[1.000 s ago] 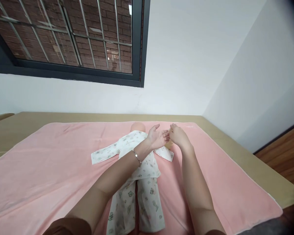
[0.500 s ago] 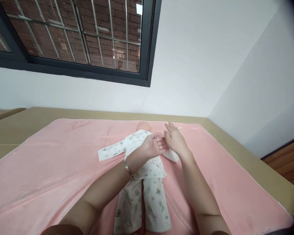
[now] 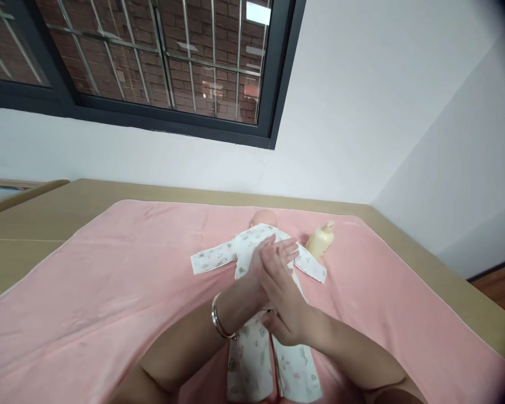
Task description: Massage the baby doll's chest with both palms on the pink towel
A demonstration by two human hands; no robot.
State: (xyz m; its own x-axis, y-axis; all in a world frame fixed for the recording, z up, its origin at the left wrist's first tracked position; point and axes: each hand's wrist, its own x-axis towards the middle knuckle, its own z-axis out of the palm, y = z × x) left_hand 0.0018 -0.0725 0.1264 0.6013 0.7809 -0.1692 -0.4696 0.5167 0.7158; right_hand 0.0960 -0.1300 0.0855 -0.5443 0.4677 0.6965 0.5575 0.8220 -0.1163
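My left hand (image 3: pixel 256 272), with a silver bangle (image 3: pixel 217 320) at its wrist, is palm to palm with my right hand (image 3: pixel 287 300). Fingers on both hands are stretched out, and no object shows between them. They are above a baby doll (image 3: pixel 264 217) lying on its back, dressed in a white patterned top (image 3: pixel 214 258) and matching trousers (image 3: pixel 250 365). My hands and forearms hide much of the doll's middle. Beside the doll's sleeve, on the right, lies a pump bottle (image 3: pixel 320 241) of pale yellow contents, tilted on the blanket.
A pink blanket (image 3: pixel 109 280) covers most of the wooden surface (image 3: pixel 29 230) under the doll. White wall (image 3: pixel 340 140) rises behind it, with a dark-framed barred window (image 3: pixel 172 120) at upper left. Brown wood (image 3: pixel 500 289) shows at the right edge.
My hands, apart half a second ago, have come together with the right palm against the left. The view has shifted, and the pump bottle, mostly hidden before by my right hand, now shows.
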